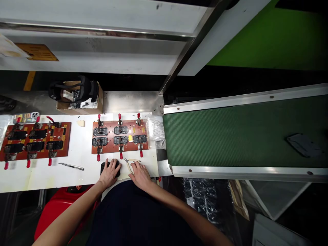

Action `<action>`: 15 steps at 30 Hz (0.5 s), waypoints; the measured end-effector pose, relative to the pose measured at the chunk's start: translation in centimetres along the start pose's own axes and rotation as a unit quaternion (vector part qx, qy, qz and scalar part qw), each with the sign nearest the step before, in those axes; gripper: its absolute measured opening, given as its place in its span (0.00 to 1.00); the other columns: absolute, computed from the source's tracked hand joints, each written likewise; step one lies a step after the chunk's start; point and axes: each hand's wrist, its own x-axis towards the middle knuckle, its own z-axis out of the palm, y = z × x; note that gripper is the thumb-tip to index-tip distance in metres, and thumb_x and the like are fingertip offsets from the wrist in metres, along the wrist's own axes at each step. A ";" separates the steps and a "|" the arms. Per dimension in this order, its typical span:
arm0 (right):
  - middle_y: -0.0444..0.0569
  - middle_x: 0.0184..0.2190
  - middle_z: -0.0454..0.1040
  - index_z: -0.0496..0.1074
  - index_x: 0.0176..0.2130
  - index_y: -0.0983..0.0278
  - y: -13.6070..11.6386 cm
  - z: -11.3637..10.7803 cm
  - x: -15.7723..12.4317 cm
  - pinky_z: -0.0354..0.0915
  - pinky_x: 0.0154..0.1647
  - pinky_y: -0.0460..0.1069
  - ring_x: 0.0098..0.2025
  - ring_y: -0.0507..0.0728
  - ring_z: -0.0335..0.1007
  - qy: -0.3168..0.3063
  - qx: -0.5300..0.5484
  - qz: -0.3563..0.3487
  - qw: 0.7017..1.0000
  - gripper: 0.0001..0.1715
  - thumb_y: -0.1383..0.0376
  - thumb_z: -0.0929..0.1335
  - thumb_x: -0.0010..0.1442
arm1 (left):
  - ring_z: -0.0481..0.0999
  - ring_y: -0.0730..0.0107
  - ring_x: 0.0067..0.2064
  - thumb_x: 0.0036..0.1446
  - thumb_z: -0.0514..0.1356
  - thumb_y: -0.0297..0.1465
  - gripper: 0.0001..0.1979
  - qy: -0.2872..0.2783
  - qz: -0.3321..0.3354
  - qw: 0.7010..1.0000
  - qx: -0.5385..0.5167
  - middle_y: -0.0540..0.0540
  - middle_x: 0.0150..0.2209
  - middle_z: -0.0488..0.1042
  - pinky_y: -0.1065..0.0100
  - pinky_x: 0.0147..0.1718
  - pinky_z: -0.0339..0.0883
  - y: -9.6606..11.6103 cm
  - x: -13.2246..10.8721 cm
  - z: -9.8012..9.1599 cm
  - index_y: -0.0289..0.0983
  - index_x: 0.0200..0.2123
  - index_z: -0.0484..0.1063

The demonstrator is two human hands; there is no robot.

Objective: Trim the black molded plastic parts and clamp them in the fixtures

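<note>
My left hand [109,173] lies over a black plastic part [118,172] at the table's front edge, thumb along its right side and fingers across its top. To the right, the bent fingers of my right hand [140,176] are on a pair of nippers [128,166] with cream handles, whose jaws point to the upper left. The handles are spread, and part of one is hidden under the fingers. Just beyond both hands is a reddish-brown fixture board [109,148] with red-handled toggle clamps and several black parts. A small yellow piece [130,138] sits among them.
A second fixture board [67,140] with clamped black parts stands at the left. A craft knife [71,166] lies before it. Farther back is a cardboard box [99,100]. To the right, a green conveyor belt [217,136] carries a dark flat part [303,145] between metal rails.
</note>
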 end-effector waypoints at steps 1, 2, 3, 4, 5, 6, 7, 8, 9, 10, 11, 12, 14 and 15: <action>0.54 0.51 0.71 0.68 0.54 0.61 0.0 -1.0 -0.7 0.59 0.53 0.55 0.51 0.62 0.66 0.001 0.007 -0.008 1.000 0.20 0.60 0.69 0.64 | 0.50 0.39 0.69 0.51 0.65 0.44 0.41 0.001 0.000 1.000 -0.002 0.28 0.68 0.56 0.38 0.65 0.23 0.0 0.0 -0.1 0.39 0.66 0.58; 0.53 0.50 0.72 0.68 0.53 0.60 0.0 -2.1 -1.3 0.59 0.53 0.55 0.51 0.62 0.67 0.002 0.014 -0.014 1.000 0.17 0.60 0.67 0.66 | 0.50 0.39 0.69 0.51 0.65 0.43 0.41 0.001 0.000 1.000 -0.005 0.28 0.68 0.56 0.38 0.65 0.24 0.0 0.0 -0.1 0.39 0.66 0.59; 0.52 0.49 0.73 0.69 0.52 0.60 0.3 -3.6 -1.8 0.58 0.54 0.55 0.50 0.61 0.68 0.008 0.021 -0.019 1.000 0.14 0.61 0.64 0.68 | 0.50 0.40 0.69 0.50 0.66 0.42 0.41 0.001 -0.001 1.000 -0.007 0.28 0.67 0.56 0.38 0.65 0.24 0.0 0.0 -0.2 0.39 0.65 0.59; 0.52 0.47 0.74 0.70 0.50 0.60 0.8 -5.3 -2.4 0.58 0.54 0.54 0.49 0.60 0.68 0.026 0.024 -0.022 0.999 0.13 0.62 0.62 0.69 | 0.50 0.39 0.69 0.50 0.66 0.42 0.40 0.000 -0.001 1.000 -0.008 0.29 0.67 0.56 0.38 0.65 0.24 0.1 0.0 -0.2 0.40 0.65 0.60; 0.51 0.45 0.75 0.72 0.48 0.60 1.7 -7.4 -2.8 0.58 0.54 0.54 0.48 0.59 0.69 0.059 0.017 -0.019 0.998 0.13 0.62 0.61 0.70 | 0.51 0.39 0.69 0.49 0.67 0.41 0.40 0.000 -0.002 1.000 -0.009 0.29 0.68 0.56 0.38 0.65 0.24 0.1 0.0 -0.2 0.40 0.65 0.61; 0.51 0.42 0.76 0.73 0.46 0.61 3.1 -9.8 -3.3 0.58 0.52 0.54 0.46 0.59 0.70 0.115 0.006 -0.011 0.993 0.12 0.63 0.61 0.70 | 0.51 0.40 0.69 0.49 0.67 0.40 0.40 -0.001 -0.002 1.000 -0.010 0.29 0.68 0.56 0.38 0.65 0.24 0.2 0.1 -0.2 0.40 0.64 0.61; 0.51 0.40 0.76 0.74 0.44 0.61 4.9 -12.7 -3.9 0.59 0.51 0.53 0.45 0.58 0.71 0.188 -0.021 0.004 0.982 0.12 0.63 0.62 0.69 | 0.51 0.40 0.69 0.49 0.67 0.40 0.40 -0.002 -0.002 1.000 -0.010 0.29 0.68 0.56 0.38 0.65 0.25 0.2 0.1 -0.2 0.40 0.64 0.61; 0.51 0.38 0.76 0.75 0.41 0.61 7.2 -15.8 -4.5 0.60 0.48 0.52 0.43 0.58 0.71 0.277 -0.066 0.037 0.958 0.11 0.60 0.64 0.68 | 0.50 0.40 0.69 0.48 0.67 0.40 0.41 -0.002 -0.002 1.000 -0.010 0.29 0.68 0.55 0.38 0.65 0.25 0.2 0.1 -0.1 0.39 0.65 0.61; 0.54 0.39 0.76 0.75 0.42 0.62 10.1 -19.2 -5.3 0.60 0.47 0.53 0.44 0.59 0.70 0.334 -0.084 0.069 0.936 0.13 0.59 0.63 0.68 | 0.50 0.40 0.69 0.48 0.67 0.40 0.41 -0.002 -0.002 1.000 -0.009 0.29 0.68 0.55 0.38 0.65 0.25 0.2 0.0 -0.1 0.39 0.65 0.61; 0.61 0.41 0.75 0.74 0.45 0.67 13.4 -22.7 -6.3 0.59 0.47 0.57 0.47 0.62 0.68 0.374 -0.096 0.101 0.917 0.18 0.57 0.62 0.69 | 0.50 0.40 0.69 0.48 0.68 0.40 0.41 -0.002 -0.003 1.000 -0.008 0.29 0.68 0.55 0.38 0.65 0.26 0.3 0.0 0.0 0.39 0.65 0.61; 0.71 0.43 0.72 0.74 0.46 0.72 17.1 -26.2 -7.4 0.56 0.47 0.61 0.51 0.67 0.65 0.412 -0.111 0.136 0.894 0.24 0.55 0.62 0.69 | 0.49 0.40 0.70 0.48 0.68 0.40 0.41 -0.002 -0.004 1.000 -0.008 0.29 0.68 0.54 0.38 0.65 0.26 0.3 -0.1 0.0 0.39 0.65 0.61; 0.79 0.44 0.70 0.73 0.47 0.77 21.0 -29.4 -8.8 0.53 0.45 0.64 0.55 0.72 0.61 0.441 -0.129 0.179 0.870 0.30 0.51 0.65 0.66 | 0.49 0.40 0.70 0.48 0.67 0.39 0.41 -0.003 -0.006 1.000 -0.007 0.29 0.69 0.54 0.37 0.65 0.27 0.3 -0.1 0.0 0.39 0.65 0.60; 0.85 0.51 0.66 0.71 0.54 0.80 28.8 -34.8 -11.8 0.50 0.40 0.65 0.59 0.79 0.57 0.449 -0.196 0.320 0.811 0.48 0.42 0.72 0.53 | 0.47 0.39 0.70 0.48 0.67 0.39 0.41 -0.002 -0.014 1.000 -0.006 0.30 0.69 0.52 0.36 0.65 0.27 0.4 -0.3 0.1 0.40 0.65 0.60; 0.88 0.54 0.62 0.68 0.57 0.82 32.5 -36.8 -13.3 0.48 0.39 0.65 0.59 0.83 0.57 0.443 -0.208 0.387 0.781 0.58 0.40 0.74 0.46 | 0.46 0.39 0.70 0.48 0.67 0.39 0.41 -0.002 -0.019 1.000 -0.006 0.31 0.70 0.52 0.36 0.65 0.27 0.5 -0.3 0.1 0.41 0.65 0.60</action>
